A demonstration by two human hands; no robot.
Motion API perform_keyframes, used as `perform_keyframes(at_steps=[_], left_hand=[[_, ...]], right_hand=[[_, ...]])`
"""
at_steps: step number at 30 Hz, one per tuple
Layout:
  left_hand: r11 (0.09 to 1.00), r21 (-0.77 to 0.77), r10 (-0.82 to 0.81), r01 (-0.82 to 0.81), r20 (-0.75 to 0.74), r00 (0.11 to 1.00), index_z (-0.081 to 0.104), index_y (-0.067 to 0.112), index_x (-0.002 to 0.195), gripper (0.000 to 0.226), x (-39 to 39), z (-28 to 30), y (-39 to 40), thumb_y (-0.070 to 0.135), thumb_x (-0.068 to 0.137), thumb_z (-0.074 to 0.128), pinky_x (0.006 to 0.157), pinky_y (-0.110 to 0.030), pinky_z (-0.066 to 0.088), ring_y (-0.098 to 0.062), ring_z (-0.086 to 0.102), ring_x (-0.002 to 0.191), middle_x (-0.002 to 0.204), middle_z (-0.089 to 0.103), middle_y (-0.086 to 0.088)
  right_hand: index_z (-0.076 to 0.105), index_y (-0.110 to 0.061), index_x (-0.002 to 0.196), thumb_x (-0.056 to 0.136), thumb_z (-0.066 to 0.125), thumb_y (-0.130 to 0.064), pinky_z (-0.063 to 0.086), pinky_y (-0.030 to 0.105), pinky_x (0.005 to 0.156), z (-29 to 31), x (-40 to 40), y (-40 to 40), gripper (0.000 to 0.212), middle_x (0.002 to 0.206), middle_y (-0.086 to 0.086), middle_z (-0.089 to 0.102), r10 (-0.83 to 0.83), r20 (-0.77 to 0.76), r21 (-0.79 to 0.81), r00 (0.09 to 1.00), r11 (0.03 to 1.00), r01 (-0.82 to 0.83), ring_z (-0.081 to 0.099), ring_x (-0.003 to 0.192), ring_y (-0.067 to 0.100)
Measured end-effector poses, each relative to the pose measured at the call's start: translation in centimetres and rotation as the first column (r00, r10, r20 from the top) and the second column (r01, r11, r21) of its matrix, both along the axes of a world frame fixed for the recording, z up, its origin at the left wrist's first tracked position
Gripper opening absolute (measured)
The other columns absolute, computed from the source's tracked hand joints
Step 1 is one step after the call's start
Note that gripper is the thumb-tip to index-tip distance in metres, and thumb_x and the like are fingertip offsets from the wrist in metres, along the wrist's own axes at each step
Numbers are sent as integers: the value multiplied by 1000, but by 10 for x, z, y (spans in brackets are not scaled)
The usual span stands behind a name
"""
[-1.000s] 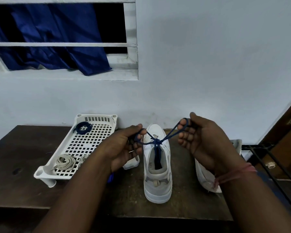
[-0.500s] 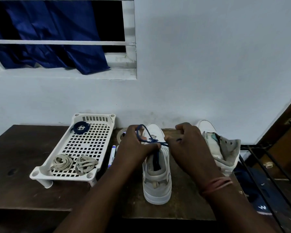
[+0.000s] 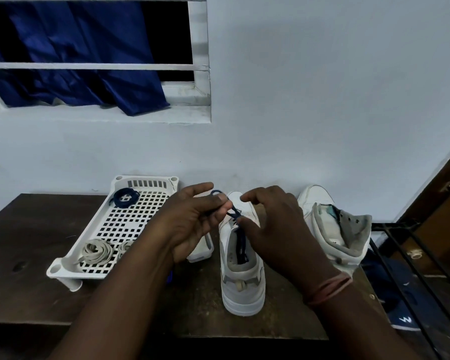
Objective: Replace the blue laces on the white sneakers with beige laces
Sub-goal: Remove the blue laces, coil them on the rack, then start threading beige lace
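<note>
Hands [image 3: 234, 224] now lower; tray [image 3: 63, 268] w/ beige laces [image 3: 95, 253], blue coil [image 3: 125, 198].

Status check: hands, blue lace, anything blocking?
Left hand pinches blue lace above centre sneaker. Right hand at the knot, grip unclear. Beige laces wait in tray. Nothing blocking.

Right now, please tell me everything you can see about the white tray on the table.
The white tray looks like moulded plastic, with a perforated grid floor, a slotted far wall and round corner posts on short legs. It stands flat on the dark wooden table, left of the sneaker being unlaced, its far end near the wall. Inside, a coiled blue lace lies at the far end and two bundles of beige laces at the near end. The left hand hides its right edge; neither hand visibly touches it.
</note>
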State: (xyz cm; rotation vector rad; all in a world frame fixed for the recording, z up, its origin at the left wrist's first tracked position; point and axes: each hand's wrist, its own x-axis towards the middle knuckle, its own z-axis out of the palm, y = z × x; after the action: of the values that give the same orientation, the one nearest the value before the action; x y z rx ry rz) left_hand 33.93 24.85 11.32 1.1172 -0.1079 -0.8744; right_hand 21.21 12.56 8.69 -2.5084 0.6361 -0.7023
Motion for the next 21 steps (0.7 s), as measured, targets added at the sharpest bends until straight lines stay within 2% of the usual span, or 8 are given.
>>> perform_keyframes(at_steps=[3,5,9,13,16,17,19,21], left_hand=[[999,32,9,-14,147,989,55,4,138,45,0,3,2,-8,96,61,71,-29,63,-30,77,93,105,75,-25],[982,162,23,-94,394,919,50,13,146,46,-1,2,2,-3,103,52,70,-31,64,-27,78,84,108,73,-24],[920,330,-124,-213,759,639,48,32,151,53,2,0,6,4,105,46,74,-45,65,-27,77,73,99,66,-4],[833,509,-412,-217,832,371,59,40,131,48,15,12,20,3,101,51,53,-13,50,0,66,60,84,68,7],[756,587,-575,-289,807,134,70,35,98,25,17,25,27,16,102,54,59,-18,47,1,63,66,73,69,19],[809,545,-517,-220,838,174,72,32,95,28,16,27,27,14,103,52,61,-21,49,-1,63,63,73,71,15],[943,328,-283,-46,869,406,76,26,100,34,8,31,23,7,106,48,61,-22,50,-9,61,62,73,72,1],[996,48,-1,-69,826,564,75,22,107,34,6,38,18,7,108,44,64,-23,49,-13,56,66,71,66,0]], right_hand=[[59,-32,123,85,75,-37,39,29,93,-5,1,4,41,114,-9,60,15,8,20,1000,1000,-16,53,108,13],[59,-29,124,85,76,-40,41,27,92,-8,3,4,44,113,-8,62,-13,-5,46,1000,999,13,56,107,11],[60,-28,124,83,75,-45,43,31,95,-13,2,9,46,116,-8,64,-55,-66,35,996,998,57,58,109,14],[59,-31,125,87,70,-32,45,31,90,-16,2,10,40,115,-8,64,-62,-119,39,991,997,67,60,108,16],[60,-28,123,89,66,-29,47,32,87,-18,3,11,34,111,-6,65,-64,-132,75,989,994,74,61,103,17],[61,-28,120,88,65,-29,48,35,88,-18,4,12,32,109,-5,66,-73,-126,53,989,995,81,61,101,18],[61,-29,117,86,64,-31,49,39,90,-19,4,14,31,108,-5,67,-97,-112,18,989,995,99,62,102,20],[58,-31,120,88,62,-37,48,39,92,-19,3,16,32,115,-6,66,-123,-132,19,984,992,126,60,109,20]])
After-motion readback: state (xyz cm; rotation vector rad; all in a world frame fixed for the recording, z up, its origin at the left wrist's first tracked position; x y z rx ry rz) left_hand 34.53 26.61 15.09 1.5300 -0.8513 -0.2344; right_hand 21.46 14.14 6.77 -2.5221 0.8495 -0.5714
